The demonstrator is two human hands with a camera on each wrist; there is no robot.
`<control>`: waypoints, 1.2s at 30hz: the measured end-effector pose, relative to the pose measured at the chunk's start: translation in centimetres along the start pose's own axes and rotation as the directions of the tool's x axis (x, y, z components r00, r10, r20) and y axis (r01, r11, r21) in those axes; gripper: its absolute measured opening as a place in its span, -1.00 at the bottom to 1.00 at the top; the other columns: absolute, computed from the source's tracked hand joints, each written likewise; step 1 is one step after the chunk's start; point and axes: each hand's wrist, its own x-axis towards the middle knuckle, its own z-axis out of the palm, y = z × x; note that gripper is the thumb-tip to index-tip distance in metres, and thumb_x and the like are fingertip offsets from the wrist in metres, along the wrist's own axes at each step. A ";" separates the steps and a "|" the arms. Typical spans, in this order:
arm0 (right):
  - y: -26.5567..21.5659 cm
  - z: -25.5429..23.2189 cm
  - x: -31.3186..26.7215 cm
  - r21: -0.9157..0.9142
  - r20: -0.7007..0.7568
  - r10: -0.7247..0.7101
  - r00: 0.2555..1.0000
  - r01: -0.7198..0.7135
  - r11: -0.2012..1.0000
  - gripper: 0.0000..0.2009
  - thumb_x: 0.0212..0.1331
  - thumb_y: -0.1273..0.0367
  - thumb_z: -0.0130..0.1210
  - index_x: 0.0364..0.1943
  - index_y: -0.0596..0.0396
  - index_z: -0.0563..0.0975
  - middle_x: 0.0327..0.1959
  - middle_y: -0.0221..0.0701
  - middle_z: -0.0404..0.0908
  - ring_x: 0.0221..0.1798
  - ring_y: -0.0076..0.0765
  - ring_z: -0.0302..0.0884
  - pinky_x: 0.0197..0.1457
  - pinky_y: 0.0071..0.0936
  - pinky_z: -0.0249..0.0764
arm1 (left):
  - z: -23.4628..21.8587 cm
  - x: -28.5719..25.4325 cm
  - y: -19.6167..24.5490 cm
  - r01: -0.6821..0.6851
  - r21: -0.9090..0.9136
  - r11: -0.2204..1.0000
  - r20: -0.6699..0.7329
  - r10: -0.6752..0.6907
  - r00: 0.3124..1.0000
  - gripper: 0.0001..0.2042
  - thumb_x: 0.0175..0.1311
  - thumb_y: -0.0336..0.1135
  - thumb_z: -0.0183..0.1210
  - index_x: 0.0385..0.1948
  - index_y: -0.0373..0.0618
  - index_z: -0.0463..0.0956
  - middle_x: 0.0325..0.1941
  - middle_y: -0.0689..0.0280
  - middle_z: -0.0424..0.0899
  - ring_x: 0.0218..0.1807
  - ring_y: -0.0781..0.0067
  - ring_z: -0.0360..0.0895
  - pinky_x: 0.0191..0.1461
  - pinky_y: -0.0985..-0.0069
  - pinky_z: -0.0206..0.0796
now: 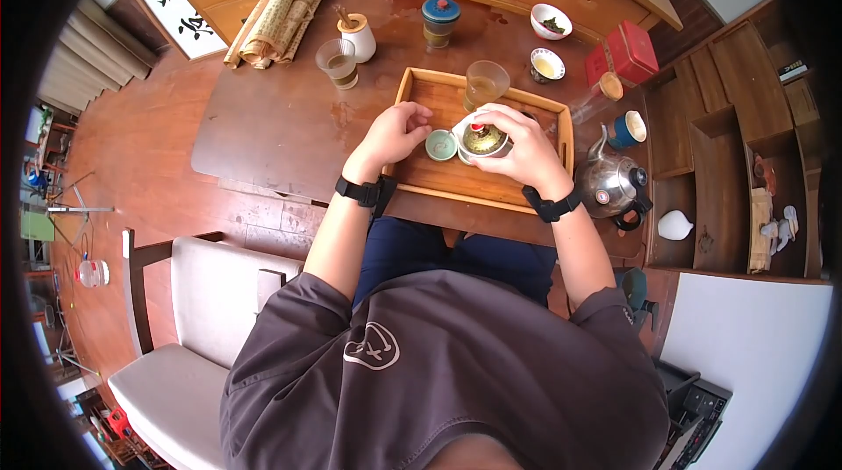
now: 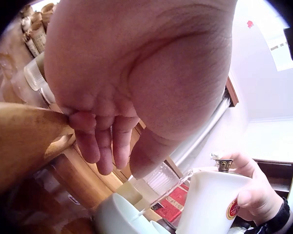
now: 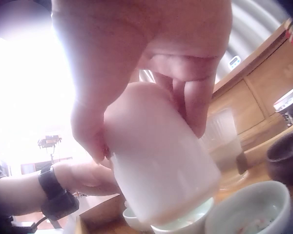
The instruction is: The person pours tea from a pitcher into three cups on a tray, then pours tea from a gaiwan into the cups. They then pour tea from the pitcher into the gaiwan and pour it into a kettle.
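My right hand (image 1: 526,150) grips a white vessel (image 1: 466,138) tilted over the tray (image 1: 566,150). In the left wrist view the vessel (image 2: 205,204) has a red emblem, and a thin stream runs from its rim into a pale green cup (image 2: 112,214). From the right wrist, fingers and thumb are seen round the vessel's sides (image 3: 161,156). My left hand (image 1: 396,132) holds nothing, its fingers loosely bent beside the small green cup (image 1: 440,145); whether it touches the tray's edge I cannot tell.
A glass (image 1: 487,84) stands behind the vessel. Right of the tray are a steel kettle (image 1: 603,185), a blue cup (image 1: 624,131) and a red tin (image 1: 624,53). Farther back are a blue-lidded jar (image 1: 440,18), two bowls, another glass (image 1: 338,65) and rolled mats (image 1: 281,18).
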 end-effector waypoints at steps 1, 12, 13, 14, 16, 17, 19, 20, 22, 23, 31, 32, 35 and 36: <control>0.1 0.0 -0.2 0.010 -0.036 0.006 0.999 -0.005 1.000 -0.44 -0.17 0.41 0.59 0.04 0.08 0.66 0.21 -0.19 0.69 0.24 -0.02 0.69 0.34 -0.21 0.59 | 0.0 -0.1 0.1 0.003 0.016 1.000 -0.004 -0.003 1.000 -0.68 0.28 -0.36 0.38 0.03 -0.25 0.68 -0.15 0.19 0.78 -0.21 0.37 0.69 -0.02 0.40 0.58; 0.7 -1.4 -2.7 0.033 -0.135 0.026 0.991 -0.021 0.999 -0.48 -0.13 0.37 0.57 0.03 0.06 0.68 0.14 -0.23 0.71 0.17 -0.02 0.71 0.28 -0.22 0.62 | 0.0 0.2 0.0 0.021 0.019 1.000 0.015 -0.022 1.000 -0.67 0.28 -0.34 0.40 0.04 -0.24 0.68 -0.17 0.24 0.77 -0.23 0.43 0.65 -0.03 0.42 0.57; 0.9 -1.6 -2.9 0.031 -0.113 0.035 0.993 -0.032 0.999 -0.48 -0.13 0.36 0.57 0.03 0.06 0.68 0.11 -0.24 0.73 0.15 -0.03 0.72 0.26 -0.23 0.63 | 0.0 0.1 0.1 0.013 0.034 0.999 0.008 -0.013 1.000 -0.69 0.29 -0.36 0.39 0.03 -0.26 0.68 -0.21 0.28 0.76 -0.25 0.48 0.61 -0.05 0.45 0.55; 1.0 -1.7 -3.0 0.030 -0.116 0.035 0.993 -0.032 0.999 -0.48 -0.13 0.36 0.57 0.03 0.06 0.68 0.11 -0.24 0.73 0.15 -0.03 0.72 0.26 -0.23 0.63 | 0.1 0.0 0.2 0.005 0.050 0.999 0.002 -0.005 1.000 -0.70 0.31 -0.38 0.38 0.03 -0.28 0.67 -0.25 0.32 0.75 -0.27 0.54 0.58 -0.07 0.48 0.52; 1.1 -1.9 -3.1 0.024 -0.062 0.063 0.996 -0.061 0.998 -0.48 -0.14 0.36 0.56 0.02 0.04 0.69 0.06 -0.29 0.74 0.10 -0.05 0.73 0.21 -0.23 0.64 | 0.0 0.0 0.3 0.003 0.052 0.999 -0.004 -0.003 1.000 -0.70 0.31 -0.39 0.38 0.03 -0.28 0.67 -0.26 0.32 0.75 -0.27 0.54 0.58 -0.07 0.48 0.52; 1.1 -2.0 -3.1 0.024 -0.063 0.062 0.996 -0.061 0.998 -0.48 -0.14 0.36 0.56 0.02 0.04 0.69 0.06 -0.29 0.74 0.10 -0.05 0.73 0.21 -0.23 0.64 | 0.0 0.0 0.4 0.004 0.052 0.999 -0.010 -0.004 1.000 -0.70 0.31 -0.39 0.38 0.03 -0.28 0.67 -0.26 0.32 0.75 -0.27 0.54 0.58 -0.08 0.48 0.53; 1.1 -2.1 -3.2 -0.009 -0.050 0.050 0.998 -0.051 0.999 -0.49 -0.14 0.36 0.55 0.02 0.05 0.69 0.02 -0.31 0.75 0.06 -0.04 0.72 0.17 -0.21 0.64 | -0.1 0.0 0.3 -0.002 0.051 0.999 -0.002 0.002 1.000 -0.70 0.31 -0.38 0.38 0.03 -0.28 0.67 -0.25 0.31 0.75 -0.27 0.54 0.58 -0.07 0.48 0.53; 1.1 -2.1 -3.2 -0.009 -0.051 0.051 0.997 -0.051 0.999 -0.49 -0.14 0.36 0.55 0.02 0.05 0.69 0.02 -0.31 0.75 0.06 -0.04 0.72 0.17 -0.21 0.64 | -0.1 0.0 0.2 -0.008 0.049 0.999 0.007 0.008 1.000 -0.70 0.30 -0.38 0.38 0.03 -0.28 0.67 -0.25 0.31 0.76 -0.27 0.54 0.58 -0.07 0.48 0.53; 1.1 -2.0 -3.1 -0.011 -0.054 0.035 0.998 -0.036 0.999 -0.49 -0.14 0.37 0.55 0.01 0.05 0.69 0.01 -0.32 0.75 0.05 -0.04 0.72 0.16 -0.22 0.65 | -0.1 0.1 0.1 -0.010 0.050 0.999 0.007 0.010 1.000 -0.70 0.30 -0.38 0.38 0.03 -0.28 0.68 -0.24 0.31 0.76 -0.27 0.54 0.58 -0.07 0.48 0.53; 1.0 -2.0 -3.2 -0.012 -0.057 0.035 0.998 -0.035 0.999 -0.49 -0.14 0.37 0.55 0.01 0.05 0.69 0.01 -0.32 0.75 0.05 -0.04 0.72 0.16 -0.22 0.65 | 0.0 0.2 0.0 -0.012 0.052 0.999 0.005 0.012 1.000 -0.70 0.30 -0.38 0.38 0.03 -0.28 0.68 -0.24 0.31 0.76 -0.27 0.54 0.58 -0.07 0.48 0.53; 1.3 -2.4 -4.8 0.074 -0.204 0.096 0.974 -0.082 0.994 -0.48 -0.11 0.40 0.58 0.03 0.13 0.67 0.12 -0.22 0.72 0.16 -0.11 0.73 0.28 -0.26 0.61 | 0.1 0.1 -0.2 -0.010 0.065 0.998 -0.001 0.010 1.000 -0.70 0.30 -0.37 0.39 0.02 -0.27 0.68 -0.23 0.31 0.75 -0.26 0.53 0.59 -0.07 0.48 0.53; 1.5 -2.6 -5.1 0.074 -0.205 0.097 0.974 -0.084 0.994 -0.48 -0.11 0.40 0.58 0.03 0.13 0.67 0.12 -0.22 0.72 0.16 -0.11 0.73 0.28 -0.26 0.61 | 0.1 0.2 -0.3 -0.015 0.065 0.998 0.000 0.015 1.000 -0.69 0.30 -0.36 0.39 0.02 -0.27 0.68 -0.22 0.31 0.75 -0.26 0.53 0.59 -0.07 0.48 0.53; 1.9 -3.4 -5.9 0.044 -0.217 0.120 0.969 -0.113 0.993 -0.48 -0.12 0.40 0.58 0.03 0.15 0.66 0.17 -0.20 0.71 0.20 -0.09 0.72 0.30 -0.26 0.61 | 0.2 0.1 -0.2 -0.016 0.067 0.998 -0.001 0.016 1.000 -0.69 0.30 -0.36 0.39 0.03 -0.26 0.68 -0.22 0.31 0.75 -0.25 0.52 0.59 -0.07 0.48 0.53; 2.0 -3.6 -6.2 0.043 -0.219 0.122 0.968 -0.116 0.992 -0.48 -0.12 0.40 0.58 0.03 0.15 0.66 0.17 -0.20 0.71 0.20 -0.09 0.72 0.30 -0.26 0.61 | 0.2 0.1 -0.1 -0.018 0.067 0.998 0.002 0.017 1.000 -0.69 0.30 -0.36 0.39 0.03 -0.26 0.68 -0.22 0.31 0.75 -0.25 0.52 0.59 -0.07 0.48 0.53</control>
